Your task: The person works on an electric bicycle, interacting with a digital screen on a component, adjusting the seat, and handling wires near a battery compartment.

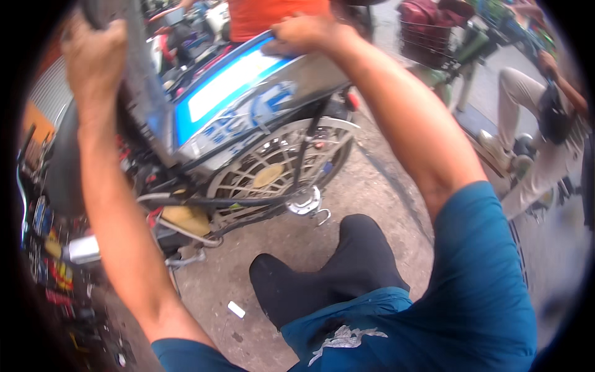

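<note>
A scooter lies in front of me, with its caged rear wheel facing me. Above the wheel is a shiny metal rear body with a blue-edged white panel. My right hand is curled over the body's far right edge, its fingertips partly out of sight. At the upper left, my left hand is closed round the edge of a raised dark grey panel, which stands up at the left end of the metal body. Blur softens both hands.
A tyre and a clutter of tools and parts lie along the left. A small white piece is on the concrete. Someone in orange is beyond the scooter. At right, a person in light trousers is near a green bike with a basket.
</note>
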`<state>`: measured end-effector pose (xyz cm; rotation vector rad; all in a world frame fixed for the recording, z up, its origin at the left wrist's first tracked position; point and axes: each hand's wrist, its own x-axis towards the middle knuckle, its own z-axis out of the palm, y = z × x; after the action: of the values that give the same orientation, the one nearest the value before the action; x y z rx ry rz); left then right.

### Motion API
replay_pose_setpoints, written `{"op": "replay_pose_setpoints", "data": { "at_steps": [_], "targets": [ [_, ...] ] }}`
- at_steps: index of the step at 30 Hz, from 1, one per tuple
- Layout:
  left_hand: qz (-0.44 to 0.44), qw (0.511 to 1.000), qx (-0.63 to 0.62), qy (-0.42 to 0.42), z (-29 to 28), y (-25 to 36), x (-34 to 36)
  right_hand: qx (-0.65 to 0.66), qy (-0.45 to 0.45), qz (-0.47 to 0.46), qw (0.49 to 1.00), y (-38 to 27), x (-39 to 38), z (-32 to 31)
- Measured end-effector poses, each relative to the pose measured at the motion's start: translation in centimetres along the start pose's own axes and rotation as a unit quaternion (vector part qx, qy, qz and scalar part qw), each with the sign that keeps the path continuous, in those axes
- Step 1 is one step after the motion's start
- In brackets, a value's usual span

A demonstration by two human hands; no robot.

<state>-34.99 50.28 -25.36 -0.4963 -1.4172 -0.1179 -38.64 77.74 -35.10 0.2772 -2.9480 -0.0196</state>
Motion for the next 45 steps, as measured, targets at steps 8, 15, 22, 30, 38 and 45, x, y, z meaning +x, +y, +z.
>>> {"op": "replay_pose_setpoints", "data": {
  "at_steps": [8, 15, 22, 30, 38, 45],
  "targets": [
    [-0.226, 0.952, -0.052, -0.2, -7.1, 2.7, -0.7, 0.053, 0.082, -0.075, 0.992, -1.8, -0.5, -0.3],
    [-0.264, 0.899, 0.025, -0.349, -9.4, 5.1, 2.1, 0.054, 0.106, -0.058, 0.991, -1.1, -0.7, -0.1],
    [-0.201, 0.927, 0.027, -0.314, -9.2, 5.3, 0.7, 0.053, 0.105, -0.097, 0.988, 0.3, 0.5, 0.8],
    [-0.215, 0.915, 0.02, -0.342, -9.8, 4.9, 1.7, 0.097, 0.087, -0.154, 0.979, 0.7, 0.9, 0.5],
    [-0.176, 0.905, 0.089, -0.377, -9.1, 3.8, 2.0, 0.092, 0.093, -0.199, 0.971, 1.4, 1.9, 1.0],
    [-0.091, 0.93, 0.097, -0.344, -8.7, 1.1, 1.2, 0.064, 0.097, -0.176, 0.978, 0.4, 1.2, 0.7]
  ]
}}
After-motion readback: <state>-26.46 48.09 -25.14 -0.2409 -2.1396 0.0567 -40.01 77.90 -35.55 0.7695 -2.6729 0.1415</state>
